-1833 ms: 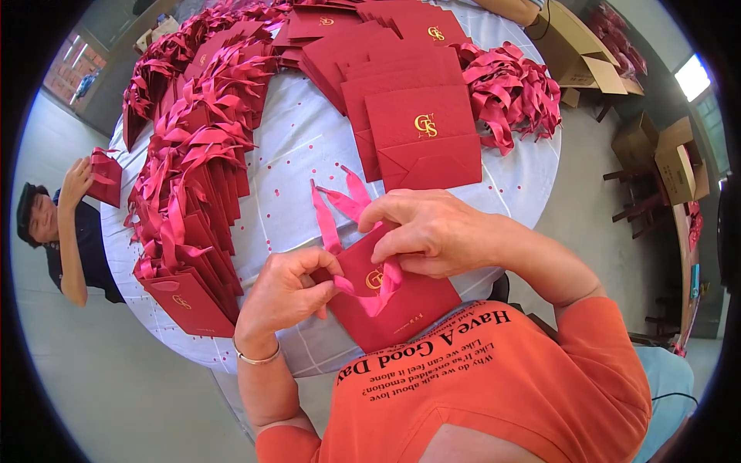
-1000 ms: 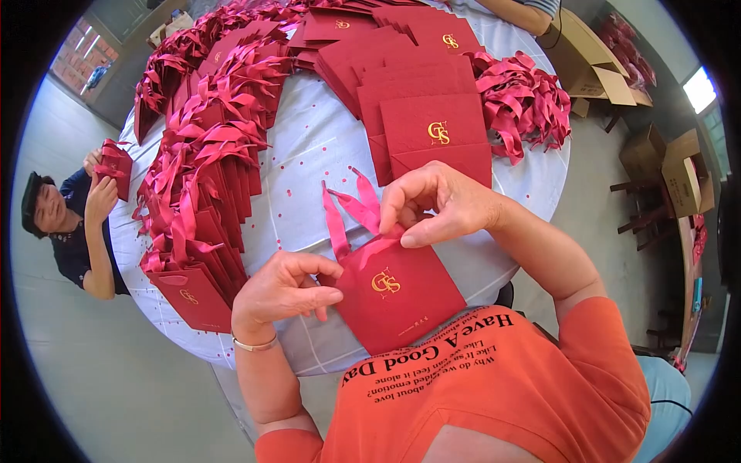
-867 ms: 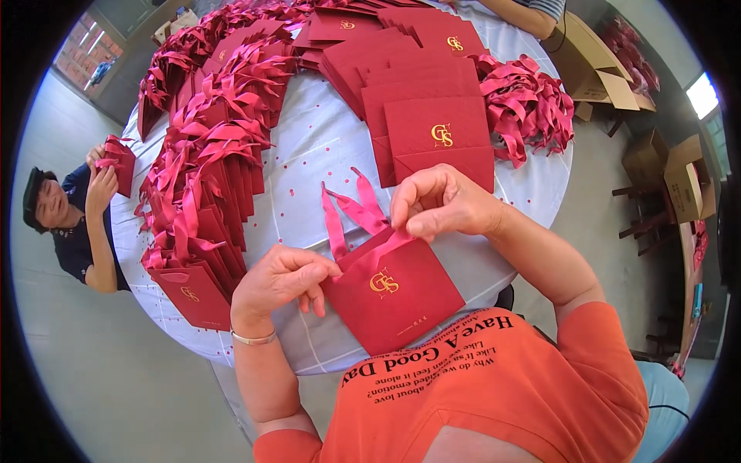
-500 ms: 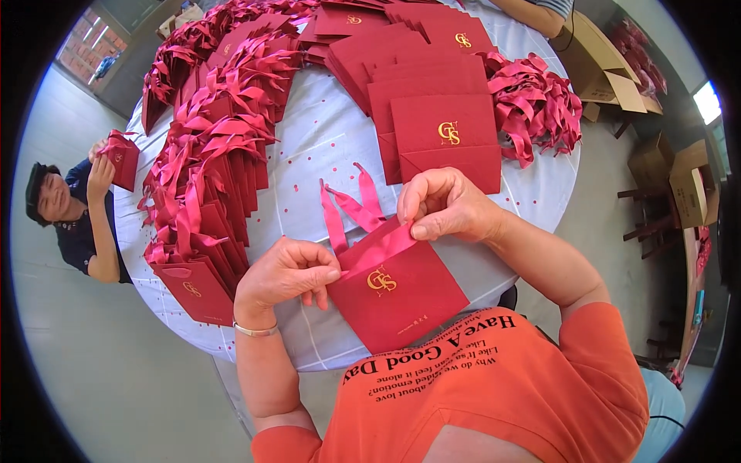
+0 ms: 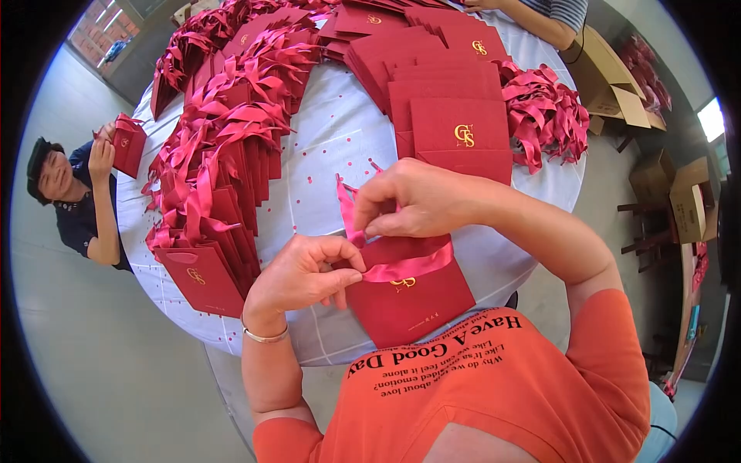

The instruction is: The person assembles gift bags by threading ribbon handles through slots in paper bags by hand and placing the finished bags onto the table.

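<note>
A dark red paper gift bag (image 5: pixel 417 312) with a gold emblem lies tilted at the table's near edge, against my orange shirt. Across its upper front runs a loop of pink ribbon (image 5: pixel 413 267), partly covering the emblem. My left hand (image 5: pixel 309 274) is closed at the bag's upper left corner, thumb and forefinger pinching the ribbon's left end. Just above it, my right hand (image 5: pixel 409 202) reaches over the bag, its fingertips pinched at the other pink ribbon (image 5: pixel 345 207), which stands up behind the bag. The exact hold of the right fingertips is partly hidden.
Ribboned red bags (image 5: pixel 231 154) stand in long rows at left. Flat red bags (image 5: pixel 461 116) are stacked ahead, beside a heap of pink ribbons (image 5: pixel 544 116). Small red dots litter the white tablecloth (image 5: pixel 309 201). A co-worker (image 5: pixel 77 193) holds a bag at left; another arm (image 5: pixel 540 23) rests at the far side. Cardboard boxes (image 5: pixel 679 189) stand right.
My right hand has left the bag's upper right edge and moved left, close to my left hand. The ribbon loop now hangs over the bag's front.
</note>
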Tool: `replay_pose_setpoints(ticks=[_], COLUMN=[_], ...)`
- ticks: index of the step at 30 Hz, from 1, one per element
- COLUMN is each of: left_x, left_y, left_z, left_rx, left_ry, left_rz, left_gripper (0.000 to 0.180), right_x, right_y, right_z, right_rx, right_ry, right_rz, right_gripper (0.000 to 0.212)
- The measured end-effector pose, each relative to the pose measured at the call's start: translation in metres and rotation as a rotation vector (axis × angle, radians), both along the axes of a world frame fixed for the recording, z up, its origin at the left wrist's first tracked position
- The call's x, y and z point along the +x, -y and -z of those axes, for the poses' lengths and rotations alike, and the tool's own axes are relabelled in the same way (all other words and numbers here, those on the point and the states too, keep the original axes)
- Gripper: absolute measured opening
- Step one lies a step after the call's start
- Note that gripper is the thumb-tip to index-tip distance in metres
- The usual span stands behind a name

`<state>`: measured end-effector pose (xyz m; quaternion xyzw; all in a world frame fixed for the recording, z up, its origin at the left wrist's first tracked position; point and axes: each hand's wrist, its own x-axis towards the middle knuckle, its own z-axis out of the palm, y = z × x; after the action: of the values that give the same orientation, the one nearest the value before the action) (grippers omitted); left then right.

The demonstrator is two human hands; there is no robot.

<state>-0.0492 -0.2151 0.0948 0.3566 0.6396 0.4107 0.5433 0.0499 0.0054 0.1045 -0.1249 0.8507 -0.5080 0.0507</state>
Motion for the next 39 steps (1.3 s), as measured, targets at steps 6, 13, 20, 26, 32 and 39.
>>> replay_pose_setpoints(ticks=[6, 13, 20, 26, 32, 39], left_x=[0.013, 0.022, 0.022, 0.025, 0.024, 0.02], left_y=[-0.002, -0.003, -0.002, -0.004, -0.004, -0.006], left_z=[-0.003, 0.001, 0.002, 0.002, 0.003, 0.006], left_rx=[0.052, 0.192, 0.182, 0.184, 0.156, 0.099], left_ry=[-0.165, -0.358, -0.364, -0.299, -0.308, -0.172], left_rz=[-0.034, -0.064, -0.069, -0.113, -0.117, -0.205], left_gripper=[0.004, 0.009, 0.01, 0.017, 0.02, 0.024], right_x=[-0.026, -0.031, -0.027, -0.03, -0.035, -0.024], right_y=[0.008, 0.007, 0.008, 0.01, 0.017, 0.021], right_z=[-0.002, 0.005, 0.001, 0.005, 0.016, 0.017], right_rx=[0.1, 0.102, -0.018, -0.025, -0.252, -0.257], right_ry=[0.411, 0.51, 0.545, 0.69, 0.832, 0.764], right_rz=[-0.17, -0.18, -0.109, -0.077, -0.001, 0.187], right_gripper=[0.022, 0.025, 0.021, 0.022, 0.024, 0.022])
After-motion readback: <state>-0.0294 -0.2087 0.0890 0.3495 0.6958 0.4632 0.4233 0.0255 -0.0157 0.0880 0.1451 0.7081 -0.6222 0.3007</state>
